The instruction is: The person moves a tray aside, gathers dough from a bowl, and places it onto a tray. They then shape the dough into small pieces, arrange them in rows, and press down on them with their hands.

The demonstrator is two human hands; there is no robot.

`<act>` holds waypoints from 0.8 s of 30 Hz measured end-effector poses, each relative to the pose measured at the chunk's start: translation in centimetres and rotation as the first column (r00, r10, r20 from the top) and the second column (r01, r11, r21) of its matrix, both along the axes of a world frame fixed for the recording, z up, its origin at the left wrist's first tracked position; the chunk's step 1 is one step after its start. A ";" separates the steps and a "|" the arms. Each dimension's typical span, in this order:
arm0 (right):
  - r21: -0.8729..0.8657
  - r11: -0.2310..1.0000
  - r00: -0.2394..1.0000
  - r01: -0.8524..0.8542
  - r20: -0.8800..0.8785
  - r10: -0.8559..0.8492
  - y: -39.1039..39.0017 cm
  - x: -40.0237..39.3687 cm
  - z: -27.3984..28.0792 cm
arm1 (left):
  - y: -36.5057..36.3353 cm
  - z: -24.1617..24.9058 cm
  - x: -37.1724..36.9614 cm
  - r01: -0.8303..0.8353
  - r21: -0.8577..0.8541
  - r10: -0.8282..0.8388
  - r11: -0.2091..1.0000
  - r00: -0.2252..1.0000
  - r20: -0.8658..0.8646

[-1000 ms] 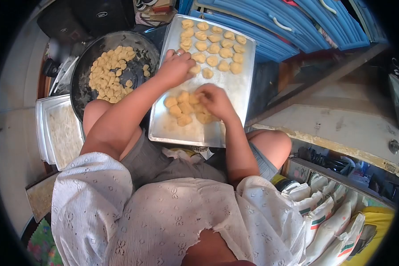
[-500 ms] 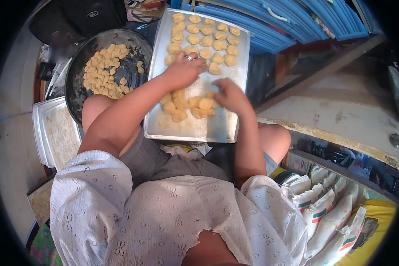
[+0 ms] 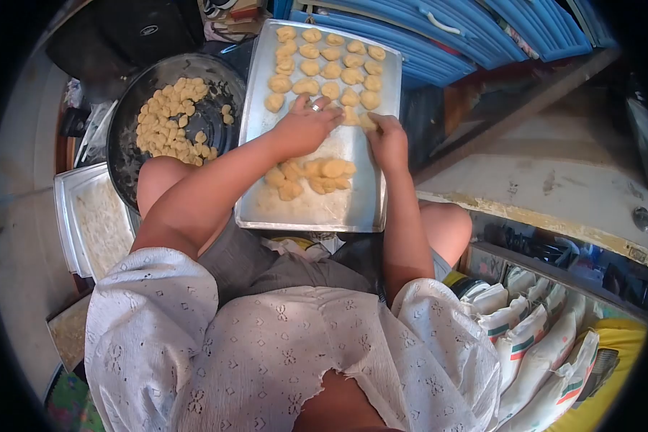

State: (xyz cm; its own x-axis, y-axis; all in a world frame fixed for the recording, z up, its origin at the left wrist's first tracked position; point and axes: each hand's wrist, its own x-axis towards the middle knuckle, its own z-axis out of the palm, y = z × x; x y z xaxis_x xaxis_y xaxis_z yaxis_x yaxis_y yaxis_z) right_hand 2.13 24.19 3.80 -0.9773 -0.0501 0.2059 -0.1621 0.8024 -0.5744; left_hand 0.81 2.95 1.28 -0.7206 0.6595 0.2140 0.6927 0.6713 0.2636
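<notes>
A metal baking tray [image 3: 266, 209] rests across my lap, with rows of yellowish dough pieces [image 3: 330, 70] on its far half. A loose pile of dough pieces [image 3: 317, 176] lies nearer me. My left hand [image 3: 306, 129], wearing a ring, lies over the tray with its fingers apart, their tips beside a dough piece [image 3: 350, 117] in the nearest row. At the right end of that row, my right hand [image 3: 389, 144] pinches another dough piece [image 3: 368, 122] between thumb and fingers, low over the tray.
A large dark round pan [image 3: 126, 137] with many small dough pieces stands to the left. Below it are stacked metal trays [image 3: 97, 216]. Blue slatted panels [image 3: 381, 39] are beyond the tray. A wooden board [image 3: 540, 173] and white printed bags [image 3: 533, 345] lie to the right.
My right hand has moved up and away from the near pile to the right end of the nearest row, with a dough piece in its fingers. My left hand has shifted slightly.
</notes>
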 end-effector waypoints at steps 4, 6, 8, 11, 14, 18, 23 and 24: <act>-0.021 1.000 1.000 -0.008 0.019 0.009 0.5 -0.5 -0.4 | -0.1 0.6 0.3 0.011 0.083 -0.009 0.996 0.999 -0.033; 0.100 0.995 0.998 -0.027 -0.061 0.033 0.8 -0.6 -0.3 | -0.7 1.6 0.2 0.010 0.130 -0.008 0.991 1.000 -0.021; 0.215 0.976 0.988 -0.040 -0.139 0.071 0.5 -0.4 0.2 | -1.9 2.9 -0.6 0.014 0.075 -0.024 0.997 0.990 0.137; 0.162 0.987 0.998 -0.005 -0.066 0.016 -1.2 1.8 3.5 | -4.1 5.8 -0.6 0.038 0.070 -0.071 0.997 0.826 0.560; -0.049 0.930 0.864 -0.364 0.355 0.357 -3.2 3.7 3.4 | -6.3 4.3 0.4 0.091 0.115 -0.143 0.989 0.772 0.619; -0.120 0.895 0.778 -0.430 0.454 0.435 -3.0 3.3 2.3 | -7.5 2.8 1.5 0.199 0.149 -0.249 0.969 0.801 0.544; -0.138 0.968 0.777 -0.209 0.578 0.251 -3.9 2.4 3.4 | -8.3 3.2 2.1 -0.013 0.144 -0.069 0.989 0.833 0.550; -0.241 0.961 0.847 -0.133 0.476 0.237 -4.5 2.1 3.2 | -8.5 2.9 2.2 -0.101 0.217 -0.017 0.971 0.876 0.483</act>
State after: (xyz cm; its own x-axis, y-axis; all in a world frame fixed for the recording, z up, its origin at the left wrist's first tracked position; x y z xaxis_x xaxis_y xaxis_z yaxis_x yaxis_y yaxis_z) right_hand 4.25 19.65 7.03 -0.9270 -0.2504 -0.2791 0.0516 0.6520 -0.7565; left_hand 2.99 -5.53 4.16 -0.7985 0.6016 -0.0234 0.4142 0.5771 0.7038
